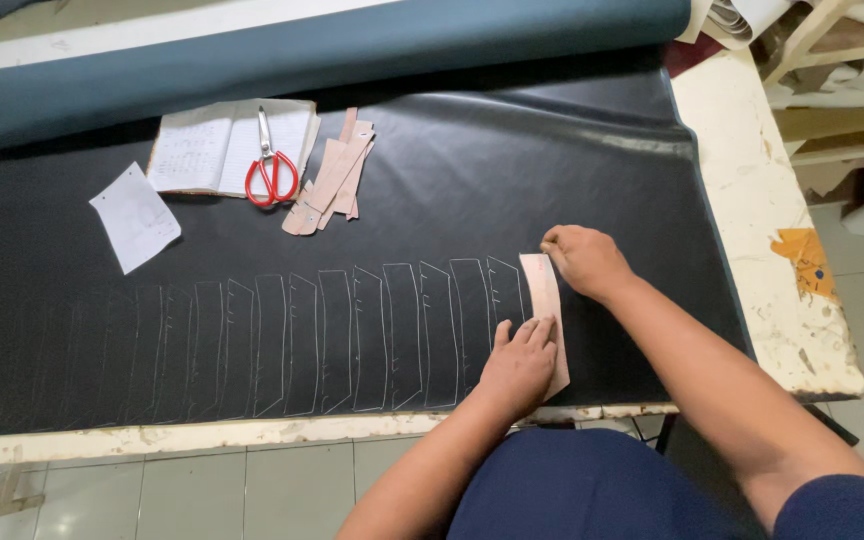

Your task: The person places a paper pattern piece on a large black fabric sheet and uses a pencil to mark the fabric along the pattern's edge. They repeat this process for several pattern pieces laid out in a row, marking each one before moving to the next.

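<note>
A black sheet of leather-like material (512, 170) covers the table, with a row of several pale traced outlines (352, 340) along its near edge. At the right end of that row lies a narrow beige cardboard template (542, 290). My left hand (520, 365) presses flat on the template's lower part. My right hand (584, 258) is closed at the template's top right corner; a marking tool may be pinched in its fingers, but it is too small to see.
Red-handled scissors (270, 170) lie on an open notebook (222, 148) at the back left. Beside them sit a stack of beige templates (332, 175) and a loose white paper (135, 215). A blue-grey roll of material (352, 45) runs along the far edge. The worn white table edge (762, 200) shows on the right.
</note>
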The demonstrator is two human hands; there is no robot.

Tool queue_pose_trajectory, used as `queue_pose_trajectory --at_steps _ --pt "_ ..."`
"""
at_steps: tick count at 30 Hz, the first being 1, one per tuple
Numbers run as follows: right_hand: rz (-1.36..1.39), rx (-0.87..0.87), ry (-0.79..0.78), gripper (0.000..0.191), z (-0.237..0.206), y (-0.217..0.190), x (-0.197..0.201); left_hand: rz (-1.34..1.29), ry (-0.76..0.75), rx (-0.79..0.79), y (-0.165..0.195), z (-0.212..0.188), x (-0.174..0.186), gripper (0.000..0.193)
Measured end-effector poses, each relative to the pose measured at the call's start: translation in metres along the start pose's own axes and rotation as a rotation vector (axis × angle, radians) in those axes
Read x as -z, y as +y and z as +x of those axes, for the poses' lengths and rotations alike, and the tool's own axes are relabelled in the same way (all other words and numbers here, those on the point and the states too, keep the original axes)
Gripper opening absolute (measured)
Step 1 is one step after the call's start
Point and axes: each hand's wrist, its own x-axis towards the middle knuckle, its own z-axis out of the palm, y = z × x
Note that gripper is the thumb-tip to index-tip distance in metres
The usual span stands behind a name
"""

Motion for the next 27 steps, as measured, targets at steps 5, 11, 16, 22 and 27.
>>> queue_pose_trajectory --at_steps 5,11,16,22,27 --pt "0.025 0.002 0.046 0.023 -0.011 0.011 -0.002 0.029 -0.061 0.000 0.001 0.004 0.008 0.037" --pt "0.094 0.030 0.083 0.022 -0.058 0.023 -0.019 0.000 -0.092 -0.021 -0.004 0.003 0.006 0.039" --pt "0.080 0.006 -0.010 0.021 -0.139 0.020 -0.035 -0.047 -0.070 -0.049 -0.016 0.001 -0.009 0.050" --pt "0.128 -0.057 -0.054 0.022 -0.203 0.011 -0.044 -0.023 0.147 -0.115 -0.027 0.005 -0.029 0.040" --pt "0.121 -0.111 -0.017 0.022 -0.212 0.006 -0.047 -0.153 -0.101 -0.032 -0.032 0.006 -0.015 0.065"
